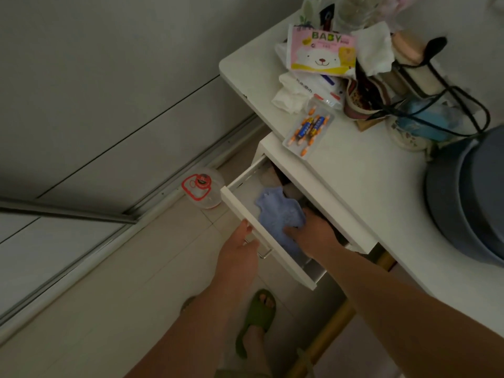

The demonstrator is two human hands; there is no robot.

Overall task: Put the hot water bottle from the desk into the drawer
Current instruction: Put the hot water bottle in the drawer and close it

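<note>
The pale blue hot water bottle (278,211) lies flat inside the open white drawer (253,227) under the desk (368,186), its neck pointing to the far end. My right hand (313,233) is inside the drawer, its fingers resting on the near end of the bottle. My left hand (240,246) grips the drawer front at its metal handle (263,253). Other dim items lie at the back of the drawer, partly hidden by the desk top.
On the desk sit a battery pack (309,129), a pink baby-wipes pack (321,50), tissues, cables and a grey basin (469,197). A clear lidded container with red clips (201,190) stands on the floor by the sliding-door track. My foot in a green slipper (257,320) is below the drawer.
</note>
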